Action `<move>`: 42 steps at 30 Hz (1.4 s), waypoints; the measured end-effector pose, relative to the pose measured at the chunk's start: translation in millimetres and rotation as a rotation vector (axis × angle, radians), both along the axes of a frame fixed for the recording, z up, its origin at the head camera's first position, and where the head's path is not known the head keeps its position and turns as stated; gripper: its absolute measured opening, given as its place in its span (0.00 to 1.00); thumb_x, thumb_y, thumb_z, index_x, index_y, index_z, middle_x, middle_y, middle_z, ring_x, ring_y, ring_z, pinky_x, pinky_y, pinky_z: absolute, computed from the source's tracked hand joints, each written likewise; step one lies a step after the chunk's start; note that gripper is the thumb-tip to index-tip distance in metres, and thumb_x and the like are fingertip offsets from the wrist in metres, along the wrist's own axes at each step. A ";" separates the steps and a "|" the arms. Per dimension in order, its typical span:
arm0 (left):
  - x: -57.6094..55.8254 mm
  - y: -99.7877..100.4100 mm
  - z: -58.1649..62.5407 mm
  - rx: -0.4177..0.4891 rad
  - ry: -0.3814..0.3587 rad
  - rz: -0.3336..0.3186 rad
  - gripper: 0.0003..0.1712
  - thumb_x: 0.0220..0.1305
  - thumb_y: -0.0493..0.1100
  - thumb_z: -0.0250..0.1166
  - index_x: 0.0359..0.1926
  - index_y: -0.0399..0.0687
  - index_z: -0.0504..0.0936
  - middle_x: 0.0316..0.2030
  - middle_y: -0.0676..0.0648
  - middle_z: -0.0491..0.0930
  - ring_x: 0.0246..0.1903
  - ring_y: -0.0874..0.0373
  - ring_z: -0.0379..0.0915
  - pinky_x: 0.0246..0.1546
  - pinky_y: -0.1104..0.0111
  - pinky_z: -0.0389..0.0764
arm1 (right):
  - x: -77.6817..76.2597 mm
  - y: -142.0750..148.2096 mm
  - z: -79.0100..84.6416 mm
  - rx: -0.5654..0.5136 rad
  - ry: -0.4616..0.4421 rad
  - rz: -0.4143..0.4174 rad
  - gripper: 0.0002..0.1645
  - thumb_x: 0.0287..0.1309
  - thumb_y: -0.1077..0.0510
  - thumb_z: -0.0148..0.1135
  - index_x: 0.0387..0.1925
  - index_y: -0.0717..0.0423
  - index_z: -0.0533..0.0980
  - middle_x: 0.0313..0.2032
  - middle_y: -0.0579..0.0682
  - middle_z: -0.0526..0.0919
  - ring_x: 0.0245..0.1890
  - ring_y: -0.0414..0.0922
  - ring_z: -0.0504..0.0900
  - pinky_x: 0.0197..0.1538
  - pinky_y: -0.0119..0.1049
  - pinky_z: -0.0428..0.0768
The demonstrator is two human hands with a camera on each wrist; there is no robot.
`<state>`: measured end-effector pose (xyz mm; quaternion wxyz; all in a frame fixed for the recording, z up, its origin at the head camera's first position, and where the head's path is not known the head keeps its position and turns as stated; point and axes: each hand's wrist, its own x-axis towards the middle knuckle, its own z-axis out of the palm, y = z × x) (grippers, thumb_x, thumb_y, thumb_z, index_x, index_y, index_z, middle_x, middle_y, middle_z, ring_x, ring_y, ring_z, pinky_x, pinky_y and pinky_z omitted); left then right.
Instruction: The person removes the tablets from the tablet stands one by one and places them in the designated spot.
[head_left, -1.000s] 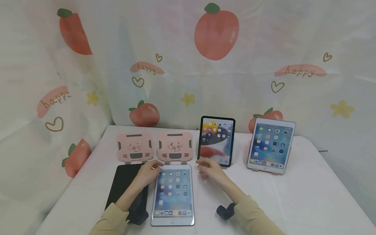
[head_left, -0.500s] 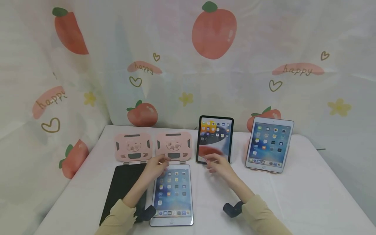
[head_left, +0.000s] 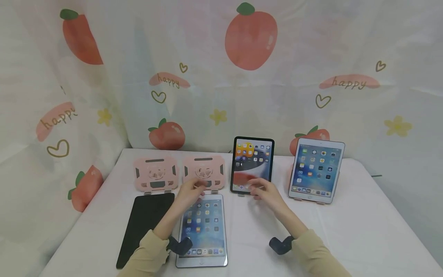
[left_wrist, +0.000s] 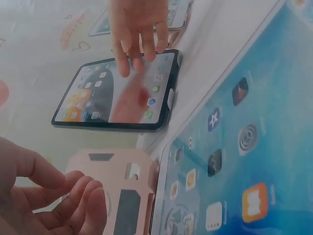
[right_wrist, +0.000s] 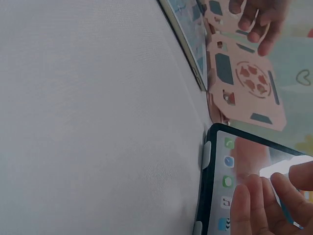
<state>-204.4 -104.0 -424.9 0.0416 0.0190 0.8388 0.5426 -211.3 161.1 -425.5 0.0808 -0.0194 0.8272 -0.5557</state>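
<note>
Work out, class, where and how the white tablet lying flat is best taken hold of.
Probably take the white tablet by its right long edge, coming from the right. It lies flat, screen up, so that thin edge is the part to pinch, and bare tablecloth borders it. The black slab lies close on the left; a pink stand rises beyond the far end.

A pale fabric backdrop [head_left: 301, 42] bears red fruits [head_left: 250, 40], yellow flowers [head_left: 218, 116], heart outlines [head_left: 158, 97] and "happy" lettering [head_left: 349, 82]. A white tablecloth [head_left: 356, 238] spreads before it.
</note>
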 end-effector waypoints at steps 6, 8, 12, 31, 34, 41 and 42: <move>-6.8 10.2 6.1 0.022 -0.001 0.001 0.14 0.62 0.40 0.54 0.49 0.44 0.76 0.43 0.42 0.79 0.34 0.54 0.77 0.34 0.66 0.81 | -2.8 7.1 3.9 0.015 0.026 -0.014 0.21 0.57 0.62 0.52 0.53 0.62 0.71 0.49 0.62 0.74 0.38 0.43 0.77 0.45 0.39 0.81; -8.8 13.1 7.8 0.022 -0.003 0.008 0.14 0.62 0.40 0.54 0.48 0.45 0.77 0.43 0.42 0.79 0.35 0.53 0.77 0.34 0.67 0.81 | -3.4 9.7 5.0 0.025 0.036 -0.015 0.21 0.56 0.62 0.53 0.53 0.61 0.70 0.49 0.61 0.74 0.39 0.44 0.77 0.44 0.38 0.81; -13.5 18.1 9.3 0.030 0.008 0.026 0.13 0.61 0.39 0.55 0.46 0.44 0.78 0.39 0.42 0.78 0.34 0.52 0.77 0.35 0.65 0.81 | -4.9 15.0 7.1 0.050 0.057 -0.021 0.22 0.57 0.60 0.53 0.54 0.61 0.70 0.49 0.61 0.75 0.40 0.44 0.76 0.43 0.34 0.80; -43.5 43.4 11.9 0.108 0.019 0.059 0.13 0.63 0.41 0.54 0.48 0.46 0.77 0.38 0.44 0.76 0.36 0.49 0.78 0.37 0.62 0.81 | -18.7 32.3 24.3 0.091 0.157 -0.117 0.22 0.60 0.62 0.49 0.56 0.60 0.68 0.48 0.61 0.75 0.38 0.37 0.74 0.42 0.24 0.77; -49.1 47.2 12.3 0.100 0.029 0.063 0.13 0.63 0.41 0.54 0.48 0.46 0.77 0.38 0.44 0.77 0.34 0.50 0.78 0.35 0.63 0.82 | -23.7 33.8 27.3 0.097 0.164 -0.138 0.22 0.59 0.62 0.49 0.56 0.59 0.68 0.48 0.61 0.76 0.38 0.37 0.74 0.41 0.22 0.75; -59.1 56.6 18.2 0.037 0.056 0.084 0.12 0.64 0.43 0.55 0.47 0.50 0.77 0.39 0.46 0.78 0.33 0.54 0.77 0.31 0.70 0.79 | -35.9 37.9 33.1 0.092 0.173 -0.185 0.22 0.61 0.62 0.47 0.57 0.57 0.67 0.50 0.59 0.74 0.45 0.47 0.73 0.50 0.36 0.76; -60.9 58.3 18.9 0.036 0.057 0.082 0.12 0.64 0.43 0.55 0.47 0.50 0.77 0.39 0.47 0.78 0.33 0.55 0.77 0.32 0.71 0.79 | -37.3 38.7 34.3 0.095 0.171 -0.193 0.22 0.61 0.62 0.47 0.58 0.56 0.67 0.51 0.58 0.74 0.46 0.48 0.73 0.51 0.38 0.76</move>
